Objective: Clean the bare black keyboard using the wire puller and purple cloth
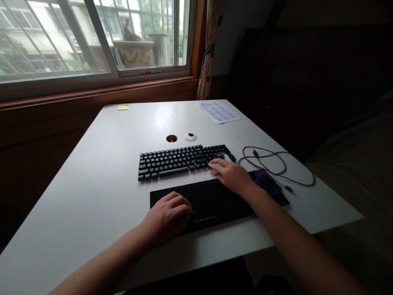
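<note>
A dark keyboard base (214, 198) lies near the table's front edge, its surface too dark to make out in detail. My left hand (174, 208) rests over its left part, fingers bent together around the front left side, tips hidden. Beyond the base, loose black keycaps (171, 161) are laid out in keyboard order, with a gap towards the right end. At that right part, my right hand (231, 174) reaches down with thumb and fingers brought together at a keycap. Just below those fingertips shows a small thin metal wire piece (214, 175), partly hidden by the hand.
A purple cloth (267, 182) lies on the base's right end. Beside it a black cable (284, 164) loops over the white table (78, 177). Further back are a round hole (171, 139), its white cover (190, 137), printed sheets (219, 112) and yellow notes (123, 107).
</note>
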Motion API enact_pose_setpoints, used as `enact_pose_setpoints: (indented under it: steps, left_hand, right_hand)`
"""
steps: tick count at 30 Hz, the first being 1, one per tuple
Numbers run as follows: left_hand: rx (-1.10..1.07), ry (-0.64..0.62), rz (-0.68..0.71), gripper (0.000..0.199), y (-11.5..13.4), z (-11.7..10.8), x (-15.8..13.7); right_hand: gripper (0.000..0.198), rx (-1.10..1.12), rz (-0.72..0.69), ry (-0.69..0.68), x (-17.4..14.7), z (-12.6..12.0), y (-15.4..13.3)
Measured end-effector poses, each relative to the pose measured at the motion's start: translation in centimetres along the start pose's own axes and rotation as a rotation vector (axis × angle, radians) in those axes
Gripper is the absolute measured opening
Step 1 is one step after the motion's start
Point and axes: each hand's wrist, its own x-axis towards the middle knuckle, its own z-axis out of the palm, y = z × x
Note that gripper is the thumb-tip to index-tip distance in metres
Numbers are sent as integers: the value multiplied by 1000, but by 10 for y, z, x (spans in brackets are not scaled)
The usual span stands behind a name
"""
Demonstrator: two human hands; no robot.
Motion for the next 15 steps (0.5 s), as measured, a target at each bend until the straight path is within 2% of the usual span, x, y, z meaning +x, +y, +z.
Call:
enact_pose_setpoints:
  steps: [15]
  left_hand:
    - [-10,-29,-11,11,-1,-1,1]
  right_hand:
    - [42,7,-5,41,-1,-1,0]
